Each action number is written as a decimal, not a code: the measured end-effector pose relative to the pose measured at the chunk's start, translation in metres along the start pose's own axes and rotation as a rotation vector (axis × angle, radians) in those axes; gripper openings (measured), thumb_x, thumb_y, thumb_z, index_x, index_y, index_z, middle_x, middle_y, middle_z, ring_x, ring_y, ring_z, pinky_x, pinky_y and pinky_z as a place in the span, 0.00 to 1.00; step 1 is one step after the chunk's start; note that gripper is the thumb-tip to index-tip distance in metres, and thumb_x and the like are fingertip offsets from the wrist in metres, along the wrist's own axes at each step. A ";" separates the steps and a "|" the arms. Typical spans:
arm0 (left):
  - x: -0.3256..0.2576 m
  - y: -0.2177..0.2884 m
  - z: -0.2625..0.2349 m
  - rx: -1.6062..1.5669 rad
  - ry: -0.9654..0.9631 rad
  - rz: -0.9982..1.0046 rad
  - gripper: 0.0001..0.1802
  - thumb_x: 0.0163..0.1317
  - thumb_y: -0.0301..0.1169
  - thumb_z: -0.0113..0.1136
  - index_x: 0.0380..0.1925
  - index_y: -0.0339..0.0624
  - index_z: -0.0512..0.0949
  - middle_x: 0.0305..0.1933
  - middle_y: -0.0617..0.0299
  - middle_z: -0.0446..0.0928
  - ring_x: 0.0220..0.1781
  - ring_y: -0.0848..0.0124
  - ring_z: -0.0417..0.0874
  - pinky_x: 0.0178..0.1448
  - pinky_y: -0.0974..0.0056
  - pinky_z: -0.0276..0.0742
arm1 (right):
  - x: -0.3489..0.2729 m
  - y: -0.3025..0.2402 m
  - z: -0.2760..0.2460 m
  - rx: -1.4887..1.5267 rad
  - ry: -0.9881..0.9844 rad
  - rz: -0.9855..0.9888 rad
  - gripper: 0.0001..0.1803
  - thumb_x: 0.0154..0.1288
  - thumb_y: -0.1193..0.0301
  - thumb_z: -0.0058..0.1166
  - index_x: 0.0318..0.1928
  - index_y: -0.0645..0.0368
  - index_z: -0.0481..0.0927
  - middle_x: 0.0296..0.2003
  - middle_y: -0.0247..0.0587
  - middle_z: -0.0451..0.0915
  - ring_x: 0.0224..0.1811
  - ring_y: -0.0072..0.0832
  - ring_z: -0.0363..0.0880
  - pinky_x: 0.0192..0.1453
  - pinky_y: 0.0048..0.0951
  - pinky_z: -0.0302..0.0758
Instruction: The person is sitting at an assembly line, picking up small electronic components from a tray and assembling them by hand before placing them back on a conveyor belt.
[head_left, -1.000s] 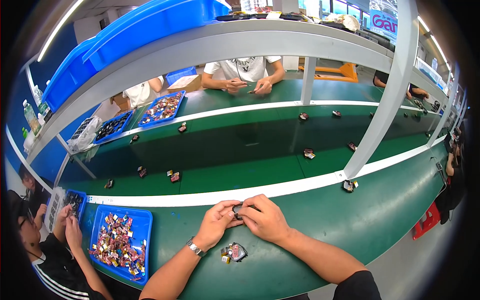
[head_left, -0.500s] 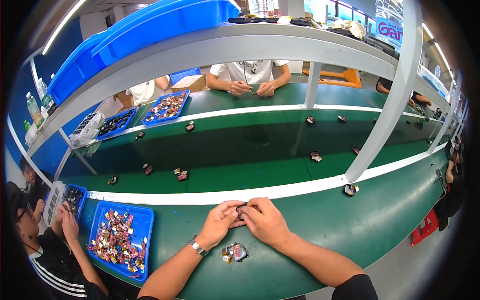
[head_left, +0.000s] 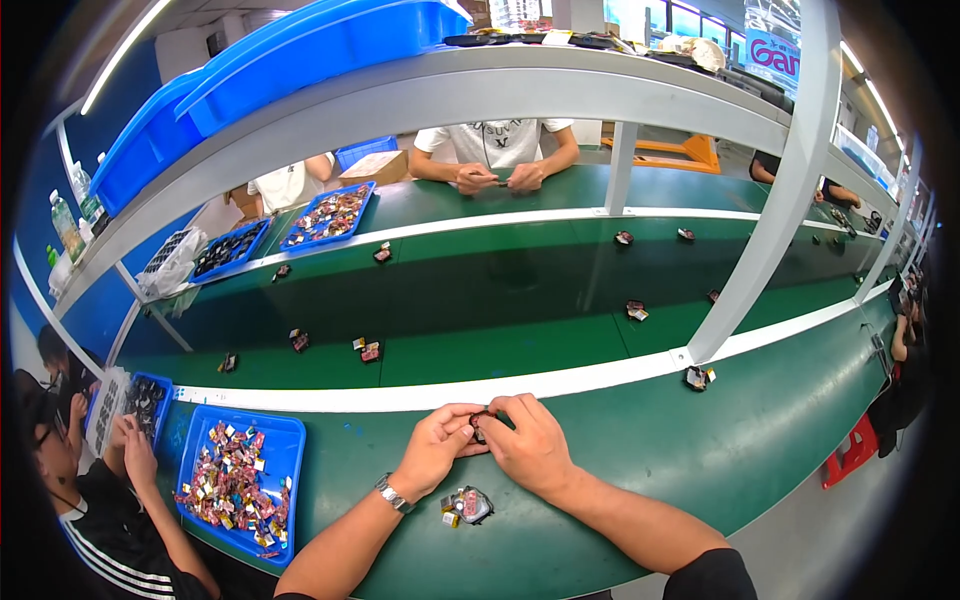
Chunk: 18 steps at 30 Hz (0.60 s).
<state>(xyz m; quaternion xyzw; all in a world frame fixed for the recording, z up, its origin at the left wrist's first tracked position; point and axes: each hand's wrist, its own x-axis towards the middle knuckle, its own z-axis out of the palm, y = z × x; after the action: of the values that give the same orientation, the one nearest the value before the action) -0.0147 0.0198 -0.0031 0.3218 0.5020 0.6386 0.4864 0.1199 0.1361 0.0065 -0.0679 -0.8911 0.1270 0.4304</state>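
Note:
Above the green work surface, near the white rail, my left hand [head_left: 440, 446] grips a small black-rimmed electronic part [head_left: 480, 428] from its left side. My right hand [head_left: 530, 445] closes over the same part with fingers bent onto it, so most of it is hidden. Just below my hands, on the surface, lies another small black housing [head_left: 472, 506] with a reddish circuit piece and yellow-and-white bits attached. A blue tray [head_left: 300, 440] piled with small reddish circuit pieces stands to the left of my left forearm.
Beyond the white rail [head_left: 400, 398], a green belt [head_left: 480, 300] carries several small assemblies. Another assembly [head_left: 697, 378] lies beside the shelf post [head_left: 765, 250] at right. A co-worker [head_left: 110, 500] sits at left; another person [head_left: 495, 155] works across the belt. Blue bins [head_left: 320, 60] sit on the overhead shelf.
The pieces on the belt have shifted slightly to the right. My hands stay at nearly the same place, still closed on the part.

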 end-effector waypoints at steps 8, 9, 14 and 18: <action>-0.006 -0.001 -0.008 -0.038 0.051 0.014 0.19 0.74 0.23 0.46 0.63 0.36 0.66 0.59 0.55 0.76 0.60 0.68 0.78 0.62 0.63 0.79 | 0.004 -0.007 0.005 0.075 -0.101 0.030 0.19 0.50 0.71 0.70 0.44 0.60 0.81 0.49 0.41 0.79 0.47 0.36 0.80 0.46 0.32 0.81; -0.003 0.002 -0.002 -0.057 0.072 0.012 0.20 0.74 0.23 0.46 0.64 0.36 0.64 0.60 0.53 0.75 0.62 0.67 0.77 0.63 0.62 0.78 | 0.003 0.003 0.008 0.089 -0.084 0.037 0.19 0.50 0.71 0.69 0.44 0.59 0.81 0.50 0.43 0.79 0.48 0.38 0.80 0.48 0.35 0.81; 0.001 -0.003 -0.003 -0.049 0.219 0.185 0.21 0.72 0.24 0.47 0.63 0.35 0.62 0.66 0.46 0.69 0.63 0.58 0.76 0.64 0.54 0.78 | 0.040 0.073 0.030 -0.007 0.022 0.161 0.20 0.51 0.74 0.65 0.47 0.61 0.80 0.49 0.45 0.80 0.48 0.44 0.79 0.53 0.40 0.77; 0.004 -0.002 0.001 -0.010 0.218 0.197 0.15 0.71 0.24 0.48 0.56 0.31 0.68 0.60 0.46 0.73 0.59 0.60 0.79 0.59 0.56 0.81 | 0.046 0.128 0.036 -0.114 0.003 0.400 0.24 0.52 0.72 0.66 0.52 0.61 0.78 0.48 0.44 0.81 0.51 0.44 0.77 0.55 0.40 0.75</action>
<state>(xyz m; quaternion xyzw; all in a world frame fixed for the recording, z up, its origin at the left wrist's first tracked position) -0.0140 0.0238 -0.0047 0.2958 0.5146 0.7168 0.3659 0.0649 0.2634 -0.0173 -0.2682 -0.8648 0.1591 0.3936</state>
